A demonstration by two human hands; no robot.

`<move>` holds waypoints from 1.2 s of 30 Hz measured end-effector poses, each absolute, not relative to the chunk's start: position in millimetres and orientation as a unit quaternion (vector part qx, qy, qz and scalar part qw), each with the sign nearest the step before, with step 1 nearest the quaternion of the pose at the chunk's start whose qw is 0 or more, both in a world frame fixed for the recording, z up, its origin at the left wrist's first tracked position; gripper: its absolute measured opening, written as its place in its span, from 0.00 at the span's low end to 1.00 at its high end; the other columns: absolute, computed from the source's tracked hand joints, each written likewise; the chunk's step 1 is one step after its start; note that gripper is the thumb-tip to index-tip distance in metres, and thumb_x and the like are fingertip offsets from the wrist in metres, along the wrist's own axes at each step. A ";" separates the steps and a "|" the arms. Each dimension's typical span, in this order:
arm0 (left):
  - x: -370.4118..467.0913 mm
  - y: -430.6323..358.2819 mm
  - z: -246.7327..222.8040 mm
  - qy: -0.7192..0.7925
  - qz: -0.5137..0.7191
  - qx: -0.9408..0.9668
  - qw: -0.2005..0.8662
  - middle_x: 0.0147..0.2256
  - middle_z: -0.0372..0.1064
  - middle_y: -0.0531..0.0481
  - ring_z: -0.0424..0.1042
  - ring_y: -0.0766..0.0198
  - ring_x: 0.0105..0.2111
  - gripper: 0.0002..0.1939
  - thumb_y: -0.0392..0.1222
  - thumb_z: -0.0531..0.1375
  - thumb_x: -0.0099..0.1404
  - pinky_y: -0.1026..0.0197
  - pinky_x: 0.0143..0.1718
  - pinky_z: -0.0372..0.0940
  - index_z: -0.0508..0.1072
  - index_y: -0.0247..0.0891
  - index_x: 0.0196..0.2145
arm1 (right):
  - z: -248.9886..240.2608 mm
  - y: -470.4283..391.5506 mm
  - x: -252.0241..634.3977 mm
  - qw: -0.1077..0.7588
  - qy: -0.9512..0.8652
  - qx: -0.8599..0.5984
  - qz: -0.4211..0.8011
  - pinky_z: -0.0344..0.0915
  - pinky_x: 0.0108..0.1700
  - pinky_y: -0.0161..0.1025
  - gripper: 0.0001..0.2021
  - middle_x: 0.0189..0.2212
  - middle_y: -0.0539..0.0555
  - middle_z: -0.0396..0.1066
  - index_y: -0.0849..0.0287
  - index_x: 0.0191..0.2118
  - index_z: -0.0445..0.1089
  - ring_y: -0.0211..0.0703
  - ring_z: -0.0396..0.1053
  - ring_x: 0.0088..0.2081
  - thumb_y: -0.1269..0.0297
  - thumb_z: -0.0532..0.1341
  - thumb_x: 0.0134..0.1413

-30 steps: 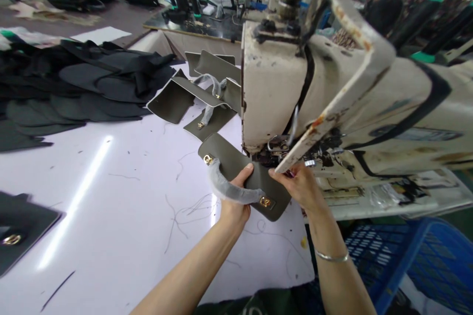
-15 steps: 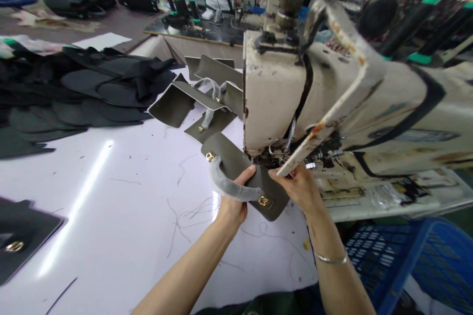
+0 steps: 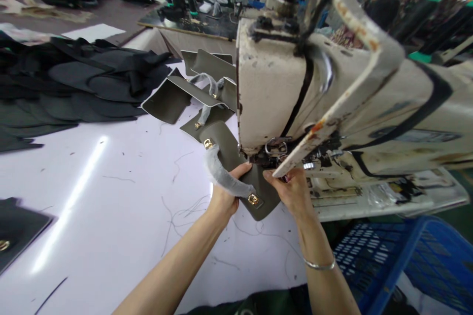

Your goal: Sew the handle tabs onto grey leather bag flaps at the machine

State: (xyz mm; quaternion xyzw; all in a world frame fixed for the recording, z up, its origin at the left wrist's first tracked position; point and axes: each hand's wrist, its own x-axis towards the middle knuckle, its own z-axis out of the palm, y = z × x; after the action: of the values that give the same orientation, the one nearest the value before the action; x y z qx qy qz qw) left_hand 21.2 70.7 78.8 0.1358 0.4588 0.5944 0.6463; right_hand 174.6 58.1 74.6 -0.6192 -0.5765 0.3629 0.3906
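Nearest the body, a blue plastic basket (image 3: 401, 256) is set at the right, beside the white table (image 3: 111, 216), on which loose threads (image 3: 181, 214) are strewn. Ahead, an olive-grey bag panel (image 3: 258, 187) is held at the sewing machine (image 3: 273, 78), partly under its head. The panel is pinched by the left hand (image 3: 225, 199), thumb on top and fingers beneath, inside the curve of a wrapped handle (image 3: 223, 174). The thumb of the right hand (image 3: 290, 192) is laid on the panel; its fingers are partly hidden by the rusty guard bar (image 3: 328, 118), so whether they pinch cannot be told. The step in hand is judged to be stitching or positioning; steady, level guiding by both hands is called for. Open room is left leftward; rightward movement is crowded by the machine. Beyond, more olive panels (image 3: 214, 64) and a dark pile (image 3: 88, 74) are seen.
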 end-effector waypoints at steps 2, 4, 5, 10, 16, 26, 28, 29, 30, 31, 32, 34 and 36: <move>17.8 73.9 78.3 0.459 0.589 0.146 0.649 0.35 0.79 0.43 0.78 0.55 0.30 0.22 0.35 0.74 0.43 0.55 0.34 0.77 0.79 0.32 0.39 | 73.8 56.2 171.9 0.391 -0.566 -0.625 0.370 0.62 0.29 0.36 0.14 0.21 0.51 0.71 0.61 0.28 0.80 0.42 0.69 0.26 0.55 0.67 0.55; 14.7 77.4 78.6 0.455 0.583 0.155 0.655 0.37 0.79 0.41 0.79 0.54 0.32 0.24 0.34 0.74 0.43 0.55 0.36 0.77 0.79 0.31 0.41 | 73.7 54.5 169.2 0.391 -0.558 -0.631 0.372 0.61 0.29 0.36 0.14 0.21 0.51 0.72 0.61 0.28 0.80 0.41 0.69 0.26 0.54 0.67 0.55; 13.1 79.1 79.0 0.455 0.578 0.159 0.659 0.38 0.79 0.40 0.79 0.53 0.33 0.24 0.33 0.74 0.43 0.54 0.36 0.77 0.79 0.31 0.41 | 73.7 53.8 167.9 0.392 -0.554 -0.633 0.373 0.61 0.28 0.35 0.15 0.21 0.51 0.72 0.61 0.28 0.80 0.41 0.69 0.25 0.54 0.67 0.55; 4.1 88.4 80.4 0.465 0.542 0.188 0.674 0.38 0.80 0.38 0.79 0.50 0.32 0.24 0.35 0.74 0.42 0.52 0.33 0.78 0.80 0.30 0.40 | 70.8 51.1 160.5 0.411 -0.540 -0.633 0.373 0.57 0.26 0.34 0.15 0.20 0.51 0.69 0.60 0.25 0.78 0.39 0.65 0.24 0.54 0.66 0.54; -10.1 104.0 79.1 0.441 0.499 0.225 0.711 0.30 0.79 0.43 0.80 0.47 0.30 0.17 0.33 0.73 0.41 0.51 0.30 0.79 0.81 0.33 0.32 | 68.0 48.9 149.5 0.430 -0.524 -0.620 0.396 0.46 0.24 0.35 0.18 0.16 0.45 0.52 0.60 0.20 0.71 0.33 0.49 0.21 0.54 0.65 0.55; -20.3 123.3 74.6 0.426 0.454 0.252 0.741 0.26 0.78 0.44 0.79 0.49 0.27 0.11 0.35 0.73 0.41 0.55 0.24 0.77 0.79 0.35 0.26 | 70.7 43.2 140.7 0.444 -0.516 -0.599 0.421 0.40 0.27 0.36 0.26 0.19 0.45 0.42 0.57 0.16 0.50 0.33 0.43 0.24 0.55 0.63 0.57; -21.2 124.2 72.9 0.436 0.446 0.259 0.737 0.28 0.79 0.41 0.79 0.49 0.26 0.13 0.35 0.73 0.41 0.56 0.23 0.76 0.80 0.33 0.28 | 69.0 41.3 141.5 0.439 -0.513 -0.602 0.427 0.41 0.26 0.36 0.25 0.19 0.45 0.42 0.57 0.17 0.51 0.33 0.43 0.24 0.53 0.63 0.56; -21.5 124.4 72.3 0.435 0.444 0.263 0.738 0.29 0.79 0.40 0.79 0.50 0.26 0.13 0.36 0.73 0.42 0.56 0.23 0.76 0.81 0.33 0.29 | 68.0 40.3 142.0 0.437 -0.509 -0.604 0.431 0.42 0.26 0.36 0.25 0.19 0.45 0.43 0.57 0.17 0.53 0.33 0.44 0.24 0.53 0.63 0.56; -21.6 124.5 72.0 0.429 0.444 0.266 0.740 0.30 0.80 0.39 0.79 0.49 0.26 0.14 0.36 0.73 0.42 0.55 0.23 0.76 0.81 0.32 0.30 | 67.1 39.3 142.4 0.438 -0.504 -0.605 0.434 0.42 0.26 0.35 0.24 0.19 0.45 0.43 0.57 0.17 0.54 0.33 0.44 0.24 0.52 0.63 0.55; -21.6 124.6 72.0 0.420 0.445 0.270 0.743 0.30 0.80 0.39 0.79 0.49 0.26 0.15 0.37 0.73 0.42 0.55 0.24 0.77 0.82 0.32 0.31 | 66.4 38.3 142.8 0.440 -0.500 -0.604 0.437 0.43 0.26 0.35 0.23 0.19 0.45 0.44 0.58 0.17 0.56 0.33 0.44 0.24 0.52 0.64 0.55; -21.5 125.0 72.2 0.410 0.450 0.273 0.745 0.30 0.80 0.40 0.80 0.49 0.27 0.16 0.37 0.73 0.42 0.54 0.25 0.77 0.82 0.32 0.32 | 65.9 37.4 143.1 0.442 -0.499 -0.602 0.440 0.44 0.27 0.35 0.23 0.19 0.45 0.44 0.58 0.17 0.58 0.33 0.45 0.24 0.53 0.64 0.55; -21.2 126.4 73.3 0.400 0.463 0.274 0.741 0.30 0.80 0.41 0.80 0.49 0.27 0.16 0.37 0.74 0.41 0.55 0.26 0.77 0.82 0.33 0.32 | 65.1 35.7 143.3 0.446 -0.498 -0.598 0.443 0.44 0.27 0.35 0.22 0.19 0.45 0.46 0.59 0.17 0.60 0.33 0.46 0.24 0.53 0.64 0.55; -20.8 129.2 74.8 0.404 0.471 0.275 0.734 0.30 0.80 0.42 0.79 0.51 0.27 0.16 0.36 0.73 0.41 0.56 0.26 0.77 0.82 0.33 0.32 | 63.8 34.4 142.6 0.448 -0.496 -0.597 0.444 0.46 0.27 0.35 0.22 0.19 0.45 0.47 0.59 0.17 0.62 0.33 0.47 0.24 0.54 0.65 0.55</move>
State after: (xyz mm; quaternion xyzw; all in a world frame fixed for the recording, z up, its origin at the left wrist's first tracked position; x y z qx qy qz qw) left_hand -20.8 129.2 74.8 0.2752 0.4043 0.4710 0.7342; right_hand 142.6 34.4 63.8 -0.5967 -0.4960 0.4440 0.4481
